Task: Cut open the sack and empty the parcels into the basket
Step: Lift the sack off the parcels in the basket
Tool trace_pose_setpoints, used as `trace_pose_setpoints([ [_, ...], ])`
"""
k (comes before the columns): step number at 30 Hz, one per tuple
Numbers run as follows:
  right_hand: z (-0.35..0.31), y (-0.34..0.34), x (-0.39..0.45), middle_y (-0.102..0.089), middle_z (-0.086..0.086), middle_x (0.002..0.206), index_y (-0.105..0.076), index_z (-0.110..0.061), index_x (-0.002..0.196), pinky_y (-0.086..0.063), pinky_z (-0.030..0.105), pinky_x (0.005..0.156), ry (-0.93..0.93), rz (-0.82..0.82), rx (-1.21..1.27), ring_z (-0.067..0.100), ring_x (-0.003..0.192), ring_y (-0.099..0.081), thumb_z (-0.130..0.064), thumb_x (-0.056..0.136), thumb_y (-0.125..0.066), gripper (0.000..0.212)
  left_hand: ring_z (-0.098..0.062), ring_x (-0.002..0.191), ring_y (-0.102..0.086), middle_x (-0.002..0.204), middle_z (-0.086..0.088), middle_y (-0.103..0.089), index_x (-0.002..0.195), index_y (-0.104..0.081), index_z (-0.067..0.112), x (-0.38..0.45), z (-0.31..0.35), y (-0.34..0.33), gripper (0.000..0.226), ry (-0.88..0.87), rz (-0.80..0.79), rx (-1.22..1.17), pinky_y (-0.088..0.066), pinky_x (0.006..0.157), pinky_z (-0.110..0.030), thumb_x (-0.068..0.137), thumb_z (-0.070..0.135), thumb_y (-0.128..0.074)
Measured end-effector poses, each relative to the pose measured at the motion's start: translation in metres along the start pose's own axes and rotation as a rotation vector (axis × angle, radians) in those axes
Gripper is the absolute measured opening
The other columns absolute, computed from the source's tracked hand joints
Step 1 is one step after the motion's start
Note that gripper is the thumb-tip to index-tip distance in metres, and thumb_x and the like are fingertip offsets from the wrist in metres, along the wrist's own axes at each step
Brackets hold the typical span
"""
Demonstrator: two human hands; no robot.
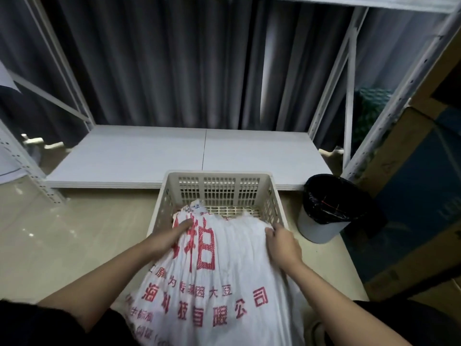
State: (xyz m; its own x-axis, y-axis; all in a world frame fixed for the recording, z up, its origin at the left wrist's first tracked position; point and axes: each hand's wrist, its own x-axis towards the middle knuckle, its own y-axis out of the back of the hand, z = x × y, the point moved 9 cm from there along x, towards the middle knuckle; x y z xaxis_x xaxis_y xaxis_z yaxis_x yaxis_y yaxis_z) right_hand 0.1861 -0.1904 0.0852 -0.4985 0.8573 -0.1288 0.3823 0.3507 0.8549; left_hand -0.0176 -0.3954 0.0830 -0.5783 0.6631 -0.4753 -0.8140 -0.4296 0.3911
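Right hand [282,243] pinches a fold of the white woven sack w/ red print [219,270]; left hand [174,233] lies flat on it, fingers straight. Sack's far end droops into the cream slotted plastic basket [219,188]. No parcels visible. Risk: cloth slips, sack slumps sideways & parcels miss the rim.

White woven plastic sack [212,270] with red printed characters, lying over the near rim of a cream perforated plastic basket [219,188], far end inside it. Left hand [172,233] resting flat on the sack's left side, fingers fairly straight. Right hand [282,243] gripping a fold of the fabric at the right edge. Just right of the basket, a white round bin [321,221] lined with a black bag. Beyond, a low white shelf board [149,156] and dark grey curtain [174,58].
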Motion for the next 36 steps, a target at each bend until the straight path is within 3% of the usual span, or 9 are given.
trace_pose_setpoints([
  [5, 0.031, 0.001, 0.017, -0.064, 0.013, 0.119, -0.064, -0.011, 0.109, -0.042, 0.033, 0.08, -0.155, -0.062, 0.148, 0.034, 0.109, -0.057, -0.028, 0.095, -0.044, 0.03, -0.014, 0.091, -0.072, 0.105, 0.006, -0.074, 0.115, -0.06, 0.03, -0.047, -0.042, -0.033, 0.047, -0.056, -0.192, 0.003, -0.054, 0.091, -0.042, 0.078, 0.058, -0.062],
  [8, 0.032, 0.002, 0.016, -0.064, 0.012, 0.121, -0.064, -0.01, 0.112, -0.042, 0.031, 0.081, -0.091, -0.082, 0.136, 0.032, 0.111, -0.056, -0.027, 0.095, -0.047, 0.03, -0.007, 0.101, -0.066, 0.111, 0.011, -0.069, 0.111, -0.063, 0.028, -0.046, -0.027, -0.047, 0.019, -0.155, -0.03, -0.015, -0.048, 0.1, -0.04, 0.093, 0.032, -0.056],
  [12, 0.029, 0.029, -0.003, -0.046, 0.011, 0.137, -0.042, -0.011, 0.137, -0.037, 0.039, 0.101, 0.066, 0.064, -0.017, 0.031, 0.126, -0.042, -0.03, 0.09, -0.054, 0.052, -0.021, 0.106, -0.064, 0.118, -0.001, -0.065, 0.13, -0.053, 0.017, -0.041, 0.001, -0.06, 0.032, -0.129, 0.055, -0.184, -0.051, 0.094, -0.037, 0.099, 0.025, -0.048],
  [15, 0.038, 0.055, -0.037, -0.047, 0.004, 0.126, -0.043, -0.018, 0.127, -0.046, 0.039, 0.09, 0.092, 0.167, -0.039, 0.023, 0.115, -0.049, -0.039, 0.084, -0.061, 0.051, -0.023, 0.085, -0.069, 0.103, -0.006, -0.069, 0.119, -0.056, 0.02, -0.033, -0.003, -0.053, 0.022, -0.033, 0.136, -0.303, -0.057, 0.068, -0.028, 0.1, 0.023, -0.046],
  [19, 0.027, 0.033, -0.119, -0.047, -0.014, 0.104, -0.05, -0.031, 0.105, -0.047, 0.027, 0.081, 0.382, -0.075, -0.159, 0.006, 0.095, -0.049, -0.071, 0.076, -0.05, 0.05, -0.034, 0.09, -0.069, 0.103, -0.016, -0.07, 0.117, -0.059, 0.006, -0.027, -0.021, -0.044, 0.03, 0.115, 0.2, -0.473, -0.054, 0.086, -0.051, 0.097, 0.027, -0.051],
  [22, 0.007, -0.013, -0.183, -0.049, -0.012, 0.112, -0.052, -0.032, 0.114, -0.041, 0.031, 0.089, 0.563, -0.203, -0.287, 0.011, 0.105, -0.049, -0.087, 0.064, -0.042, 0.076, -0.026, 0.071, -0.065, 0.074, -0.009, -0.069, 0.084, -0.06, 0.006, -0.027, -0.011, -0.047, 0.017, 0.16, 0.205, -0.604, -0.054, 0.075, -0.037, 0.096, 0.015, -0.053],
  [25, 0.0, -0.045, -0.191, -0.047, -0.009, 0.114, -0.048, -0.027, 0.118, -0.038, 0.032, 0.089, 0.468, -0.186, -0.225, 0.013, 0.107, -0.047, -0.087, 0.059, -0.045, 0.084, -0.019, 0.055, -0.066, 0.062, -0.004, -0.069, 0.083, -0.06, 0.006, -0.023, -0.001, -0.053, 0.017, 0.181, 0.185, -0.654, -0.056, 0.06, -0.031, 0.096, 0.012, -0.051],
  [29, 0.003, -0.059, -0.163, -0.045, -0.012, 0.094, -0.043, -0.028, 0.095, -0.036, 0.025, 0.075, 0.278, -0.185, -0.01, 0.011, 0.091, -0.045, -0.065, 0.076, -0.058, 0.044, -0.011, 0.032, -0.058, 0.04, 0.001, -0.061, 0.074, -0.053, 0.007, -0.025, -0.004, -0.056, 0.026, 0.197, 0.206, -0.638, -0.048, 0.034, -0.019, 0.098, 0.008, -0.044],
  [36, -0.009, -0.045, -0.163, -0.052, -0.008, 0.093, -0.05, -0.022, 0.091, -0.033, 0.025, 0.069, 0.438, -0.071, 0.076, 0.013, 0.091, -0.051, -0.039, 0.096, -0.045, 0.018, -0.021, 0.042, -0.066, 0.057, -0.009, -0.069, 0.082, -0.057, 0.007, -0.029, -0.008, -0.035, 0.024, 0.194, 0.211, -0.776, -0.055, 0.042, -0.035, 0.099, 0.007, -0.04],
])
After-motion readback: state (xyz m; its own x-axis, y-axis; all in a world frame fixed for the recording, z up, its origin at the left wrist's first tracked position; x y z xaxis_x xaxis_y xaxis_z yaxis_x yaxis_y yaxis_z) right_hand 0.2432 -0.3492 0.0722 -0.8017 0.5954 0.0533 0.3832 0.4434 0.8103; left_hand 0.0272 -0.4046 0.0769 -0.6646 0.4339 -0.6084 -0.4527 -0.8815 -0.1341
